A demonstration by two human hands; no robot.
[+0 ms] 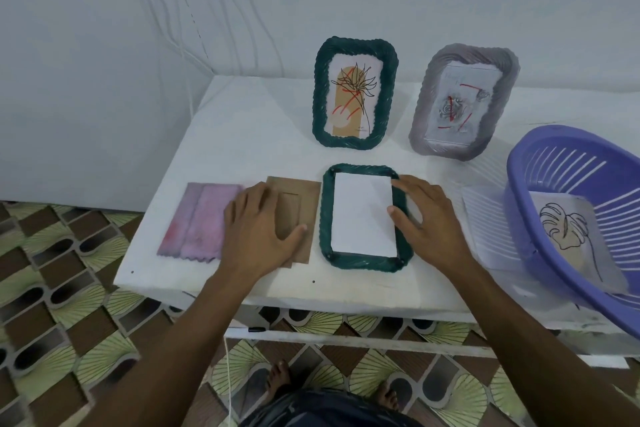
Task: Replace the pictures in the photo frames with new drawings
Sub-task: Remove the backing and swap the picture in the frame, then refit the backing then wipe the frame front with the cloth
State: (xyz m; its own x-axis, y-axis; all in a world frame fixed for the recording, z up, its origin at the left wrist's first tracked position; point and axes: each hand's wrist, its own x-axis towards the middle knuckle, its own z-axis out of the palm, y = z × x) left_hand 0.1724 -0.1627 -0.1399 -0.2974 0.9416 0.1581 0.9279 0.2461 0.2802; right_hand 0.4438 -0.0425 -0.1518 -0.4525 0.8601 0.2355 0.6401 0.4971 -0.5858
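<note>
My reference is the face-down green frame [326, 218] in the middle of the tabletop [242, 121], with the white sheet [360, 215] lying loose in its recess. The left grip [263, 229] lies flat and open on the brown backing board [298, 196] just left of the frame, clasping nothing. The right grip [429, 218] is spread open over the frame's right rim, thumb tip on the sheet's edge. My worry is that the sheet will skew or ride up when the board is dragged over it, since only a thumb pins it. A careless reach could also topple the frames standing behind. My count is three frames: this one, an upright green frame [320, 97] behind it, and a grey frame [426, 107] behind and to its right. There is one board, one white sheet, one pink cloth [197, 218] far left, and one purple basket [519, 184] to the right holding one leaf drawing [568, 236].
</note>
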